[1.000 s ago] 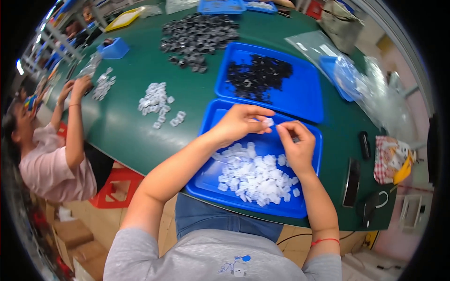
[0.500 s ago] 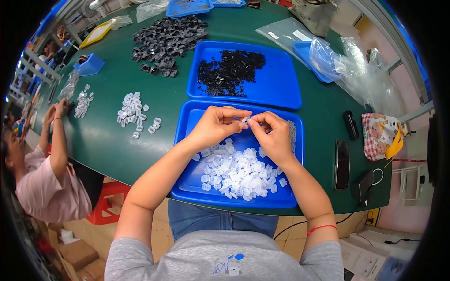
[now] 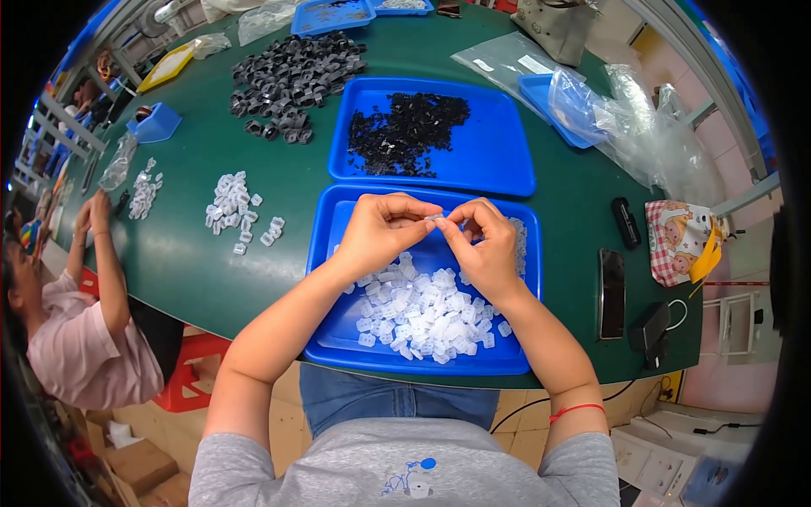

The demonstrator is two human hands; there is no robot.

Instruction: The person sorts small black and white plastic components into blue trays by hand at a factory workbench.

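From afar, I watch left hand (image 3: 384,235) and right hand (image 3: 488,249) pinching one part (image 3: 434,217) above the tray (image 3: 338,215): two-handed handling, I judge, calling next for steadiness.

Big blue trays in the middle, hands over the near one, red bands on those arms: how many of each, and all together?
Big blue trays: 2 (near tray, far tray)
Hands: 2 (left hand, right hand)
Red band: 1
Total: 5
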